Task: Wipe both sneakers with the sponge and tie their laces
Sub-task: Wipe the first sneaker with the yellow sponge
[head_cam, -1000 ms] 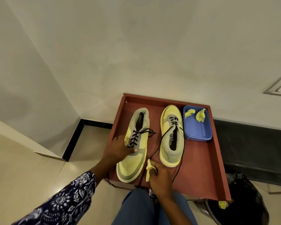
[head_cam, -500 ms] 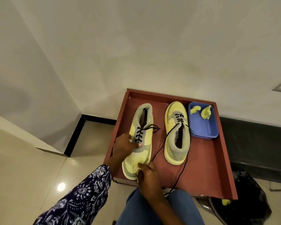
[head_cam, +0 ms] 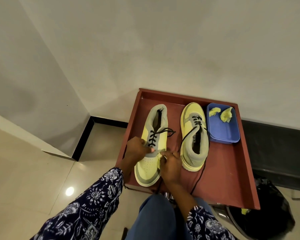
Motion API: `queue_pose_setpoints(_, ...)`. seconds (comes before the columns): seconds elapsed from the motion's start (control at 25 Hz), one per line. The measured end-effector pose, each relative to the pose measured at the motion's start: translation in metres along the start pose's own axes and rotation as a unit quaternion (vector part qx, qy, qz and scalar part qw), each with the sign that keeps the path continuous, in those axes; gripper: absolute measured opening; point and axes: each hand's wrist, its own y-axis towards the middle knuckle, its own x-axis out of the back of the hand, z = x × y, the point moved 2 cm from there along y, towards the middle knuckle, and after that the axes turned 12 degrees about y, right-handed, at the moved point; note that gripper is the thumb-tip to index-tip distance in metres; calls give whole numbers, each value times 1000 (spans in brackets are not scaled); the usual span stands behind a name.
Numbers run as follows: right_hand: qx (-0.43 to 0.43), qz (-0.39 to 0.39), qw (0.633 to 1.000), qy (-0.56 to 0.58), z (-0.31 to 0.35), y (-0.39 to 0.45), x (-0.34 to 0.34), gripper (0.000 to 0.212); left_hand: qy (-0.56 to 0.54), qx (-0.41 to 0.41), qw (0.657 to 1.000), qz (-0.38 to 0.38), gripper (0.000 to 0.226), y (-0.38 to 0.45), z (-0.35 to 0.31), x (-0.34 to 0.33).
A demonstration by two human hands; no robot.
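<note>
On the red tray (head_cam: 229, 170), left hand (head_cam: 137, 149) grips the near sneaker (head_cam: 151, 153); right hand (head_cam: 170, 163) pinches a crumpled yellow sponge (head_cam: 158, 161) against its smooth toe.

A red-brown tray (head_cam: 232, 170) with a raised rim carries everything. On it lie two yellow-grey sneakers side by side, the left one (head_cam: 151, 149) with toe toward the person, the right one (head_cam: 195, 135) turned opposite (laces loose). A blue tub (head_cam: 222, 130) sits in the far right corner.
</note>
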Motion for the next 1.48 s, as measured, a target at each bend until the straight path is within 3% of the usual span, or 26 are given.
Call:
queue_pose_setpoints(0.24, -28, -16, 998, 45, -2, -27, -9, 29, -7, 8, 1000, 4, 34, 2, 2, -1)
queue_pose_setpoints(0.4, 14, 28, 999, -8, -5, -63, -29, 49, -5, 13, 1000, 5, 34, 1, 0, -1)
queue_pose_setpoints(0.52, 26, 60, 996, -60, -4, -77, -38, 31, -6, 17, 1000, 7, 33, 0, -1, -1)
queue_pose_setpoints(0.64, 135, 97, 980, -110, 4, -82, -37, 38, 8, 11, 1000, 8, 34, 1, -1, -1)
queue_pose_setpoints(0.76, 243, 148, 943, -175, 14, -81, -30, 31, 26, 9, 1000, 8, 36, 1, -2, 1)
queue_pose_setpoints(0.96, 327, 223, 892, -220, 1, -72, -12, 33, 24, 4, 1000, 9, 41, -1, -3, 1)
queue_pose_setpoints(1.08, 327, 200, 902, -199, -14, -62, -3, 25, 8, -1, 1000, 12, 41, -1, -3, 2)
queue_pose_setpoints(1.2, 244, 187, 942, -136, -33, -51, -1, 8, 13, -1, 1000, 15, 40, 0, -3, 1)
queue_pose_setpoints(1.32, 197, 154, 967, -54, -36, -44, 0, 11, 17, 3, 1000, 18, 39, -2, -5, 2)
queue_pose_setpoints(1.48, 51, 69, 993, 79, -33, -30, 9, 16, 7, 5, 1000, 18, 32, -2, -5, 3)
